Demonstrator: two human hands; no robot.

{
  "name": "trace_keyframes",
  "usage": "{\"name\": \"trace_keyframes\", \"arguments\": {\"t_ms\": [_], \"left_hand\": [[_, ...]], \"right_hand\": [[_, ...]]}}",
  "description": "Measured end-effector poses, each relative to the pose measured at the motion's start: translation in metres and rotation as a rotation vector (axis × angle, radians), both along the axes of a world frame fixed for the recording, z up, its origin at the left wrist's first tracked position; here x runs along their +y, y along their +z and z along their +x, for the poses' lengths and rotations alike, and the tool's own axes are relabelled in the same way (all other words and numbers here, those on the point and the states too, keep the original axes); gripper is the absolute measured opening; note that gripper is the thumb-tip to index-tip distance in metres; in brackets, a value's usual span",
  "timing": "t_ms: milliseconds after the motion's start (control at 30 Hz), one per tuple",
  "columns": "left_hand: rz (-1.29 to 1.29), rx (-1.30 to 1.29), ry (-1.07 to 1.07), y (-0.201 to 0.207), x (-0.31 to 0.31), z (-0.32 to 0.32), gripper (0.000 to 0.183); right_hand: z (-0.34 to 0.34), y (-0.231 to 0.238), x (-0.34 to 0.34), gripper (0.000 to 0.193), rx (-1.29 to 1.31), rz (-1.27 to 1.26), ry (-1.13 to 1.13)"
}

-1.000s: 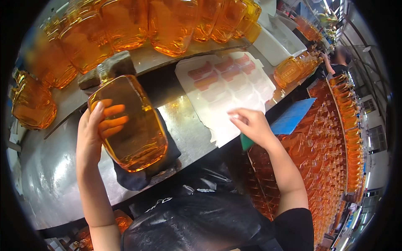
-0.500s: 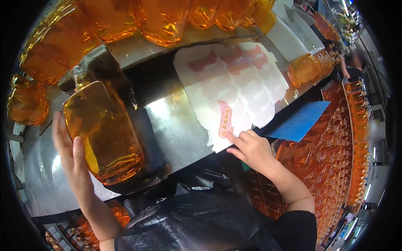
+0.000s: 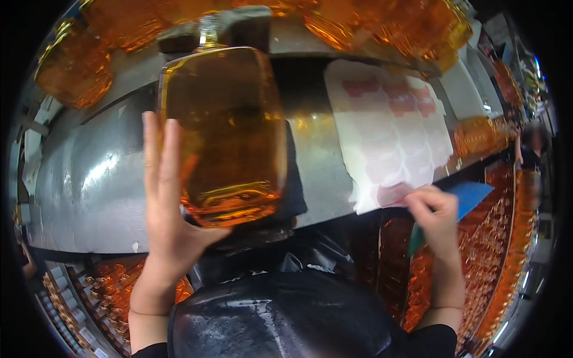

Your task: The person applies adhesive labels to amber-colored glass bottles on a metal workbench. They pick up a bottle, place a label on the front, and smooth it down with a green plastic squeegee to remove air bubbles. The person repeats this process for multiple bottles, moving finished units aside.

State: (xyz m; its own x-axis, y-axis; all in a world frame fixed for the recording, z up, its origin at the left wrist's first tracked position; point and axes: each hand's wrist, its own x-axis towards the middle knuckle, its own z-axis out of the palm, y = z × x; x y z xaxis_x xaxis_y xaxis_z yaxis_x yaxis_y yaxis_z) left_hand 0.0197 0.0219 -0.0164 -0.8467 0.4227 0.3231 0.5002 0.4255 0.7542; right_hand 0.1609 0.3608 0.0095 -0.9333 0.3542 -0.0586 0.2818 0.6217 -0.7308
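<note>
A large, flat-sided glass bottle (image 3: 227, 131) of amber liquid lies in front of me, its neck pointing away across a dark block (image 3: 253, 30). Dark cloth (image 3: 295, 179) shows along its lower right side. My left hand (image 3: 164, 209) is against the bottle's left side, fingers stretched out and apart, thumb by its base. To the right lies a pale backing sheet (image 3: 382, 134) bearing several red labels. My right hand (image 3: 434, 209) pinches a red label (image 3: 394, 194) at the sheet's near edge; the fingertips are partly blurred.
More amber bottles (image 3: 119, 24) line the far side of the metal table (image 3: 89, 173). One bottle (image 3: 480, 137) lies beyond the sheet, near a white bin (image 3: 462, 92). A blue board (image 3: 474, 197) juts out at right, above rows of bottles (image 3: 477, 262). Another person (image 3: 534, 140) is far right.
The view has swung left, so the table things sit further right. My right hand has gone from touching a label with a fingertip to pinching one. My left hand has shifted towards the bottle's base.
</note>
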Motion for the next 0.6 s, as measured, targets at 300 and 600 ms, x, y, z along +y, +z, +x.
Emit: {"name": "trace_keyframes", "arguments": {"t_ms": [300, 600], "left_hand": [[0.022, 0.034, -0.022, -0.003, -0.001, 0.001, 0.125], [-0.054, 0.071, -0.137, 0.012, -0.025, -0.018, 0.112]], "right_hand": [[-0.144, 0.077, -0.118, 0.022, 0.855, 0.929, 0.851], [-0.134, 0.052, -0.126, 0.034, 0.639, 0.927, 0.927]]}}
